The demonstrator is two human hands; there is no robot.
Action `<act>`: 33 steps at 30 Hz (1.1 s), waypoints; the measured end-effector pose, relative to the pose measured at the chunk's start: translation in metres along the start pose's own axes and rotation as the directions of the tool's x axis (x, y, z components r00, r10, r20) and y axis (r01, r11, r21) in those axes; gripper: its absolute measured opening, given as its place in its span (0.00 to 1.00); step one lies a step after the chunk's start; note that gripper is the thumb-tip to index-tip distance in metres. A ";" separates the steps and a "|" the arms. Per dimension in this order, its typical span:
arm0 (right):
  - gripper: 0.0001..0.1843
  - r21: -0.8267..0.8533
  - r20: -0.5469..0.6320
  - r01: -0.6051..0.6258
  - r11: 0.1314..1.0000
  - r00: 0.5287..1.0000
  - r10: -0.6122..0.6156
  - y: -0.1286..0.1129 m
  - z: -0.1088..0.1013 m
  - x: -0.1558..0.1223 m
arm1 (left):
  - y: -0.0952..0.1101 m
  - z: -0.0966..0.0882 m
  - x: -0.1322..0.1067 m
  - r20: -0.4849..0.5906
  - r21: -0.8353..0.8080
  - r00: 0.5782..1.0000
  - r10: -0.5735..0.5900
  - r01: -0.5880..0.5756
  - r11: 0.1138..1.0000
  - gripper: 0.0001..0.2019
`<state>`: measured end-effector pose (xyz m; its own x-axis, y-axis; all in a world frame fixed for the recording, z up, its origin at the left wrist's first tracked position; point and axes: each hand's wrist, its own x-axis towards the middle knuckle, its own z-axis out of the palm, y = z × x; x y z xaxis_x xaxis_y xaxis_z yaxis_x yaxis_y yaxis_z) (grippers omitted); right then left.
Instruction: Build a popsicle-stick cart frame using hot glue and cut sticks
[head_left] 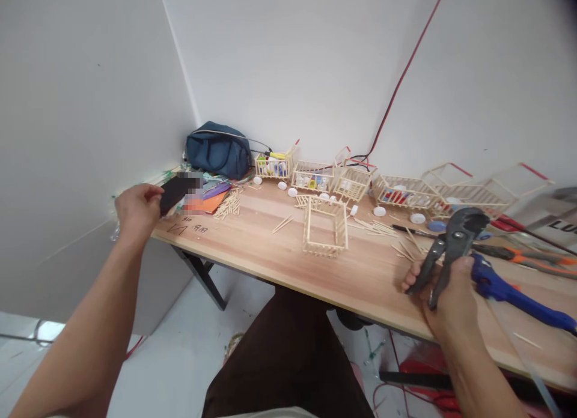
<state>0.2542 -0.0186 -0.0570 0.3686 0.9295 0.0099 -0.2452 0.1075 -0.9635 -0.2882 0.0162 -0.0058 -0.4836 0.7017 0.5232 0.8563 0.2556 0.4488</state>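
My left hand point(136, 211) is stretched out to the table's far left corner and grips a black phone point(177, 191) by its near end. My right hand point(446, 298) rests near the table's front edge, closed round the dark handles of grey cutting pliers point(453, 241) whose jaws point up and away. A blue glue gun point(509, 292) lies just right of that hand. Between the two hands, a small cage built of thin wooden sticks point(325, 227) stands on the wooden table point(279, 262).
A dark blue bag point(219, 149) sits in the back corner beside coloured paper point(211, 199). Several stick cages point(401, 191) line the wall, with loose sticks point(229, 205) and white caps. A red cable point(401, 81) runs up the wall. Orange-handled tools point(527, 256) lie far right.
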 end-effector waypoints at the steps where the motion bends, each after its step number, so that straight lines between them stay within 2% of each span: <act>1: 0.36 0.009 0.000 -0.005 1.000 1.000 0.005 0.000 0.000 0.000 | -0.007 -0.001 0.000 -0.004 0.014 1.000 -0.008 0.008 1.000 0.15; 4: 0.35 0.033 -0.011 -0.018 0.999 1.000 0.018 0.002 0.000 0.002 | -0.023 -0.002 -0.008 0.050 0.070 0.997 -0.057 0.053 0.996 0.14; 7: 0.35 0.034 -0.006 -0.015 0.999 1.000 0.015 0.002 0.000 0.002 | -0.026 0.000 -0.021 0.147 0.104 0.987 -0.060 0.045 0.994 0.13; 10: 0.35 0.025 -0.011 -0.005 1.000 1.000 0.006 0.002 0.000 0.001 | -0.016 0.005 -0.031 0.179 0.205 0.984 -0.006 -0.031 0.978 0.16; 14: 0.36 -0.006 -0.025 0.015 1.000 1.000 -0.015 0.000 0.001 0.000 | 0.004 0.011 -0.035 0.169 0.448 0.986 0.004 -0.080 0.891 0.17; 17: 0.35 0.014 -0.006 0.035 0.999 0.999 -0.035 0.000 0.002 -0.001 | 0.015 0.013 -0.035 0.167 0.488 0.986 0.014 -0.095 0.868 0.17; 21: 0.34 0.047 -0.014 0.033 0.998 0.999 -0.032 -0.001 0.003 -0.001 | 0.024 0.007 -0.033 0.188 0.318 0.981 -0.048 -0.014 0.948 0.15; 25: 0.33 0.059 -0.039 0.003 0.998 0.999 -0.001 -0.001 0.002 -0.002 | 0.026 -0.004 -0.025 0.203 0.203 0.971 -0.124 0.083 0.976 0.14; 27: 0.32 0.063 -0.040 0.011 0.998 0.999 -0.009 -0.001 0.002 -0.002 | 0.025 -0.009 -0.024 0.222 -0.048 0.952 -0.208 0.224 0.973 0.12; 28: 0.32 0.062 -0.039 0.015 0.998 0.999 -0.013 -0.001 0.001 -0.002 | 0.024 -0.012 -0.026 0.246 -0.209 0.935 -0.253 0.307 0.929 0.11; 30: 0.32 0.063 -0.034 0.010 0.998 0.999 -0.008 -0.001 0.001 -0.002 | 0.022 -0.017 -0.036 0.339 -0.497 0.889 -0.309 0.448 0.744 0.10; 33: 0.33 0.072 -0.033 -0.014 0.997 0.999 0.017 -0.002 0.001 -0.002 | 0.021 -0.023 -0.065 0.492 -0.692 0.829 -0.266 0.557 0.458 0.11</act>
<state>0.2528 -0.0197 -0.0551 0.3942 0.9189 -0.0150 -0.3144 0.1195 -0.9418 -0.2425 -0.0393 -0.0141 -0.5394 0.8410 -0.0416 -0.0024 0.0478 0.9989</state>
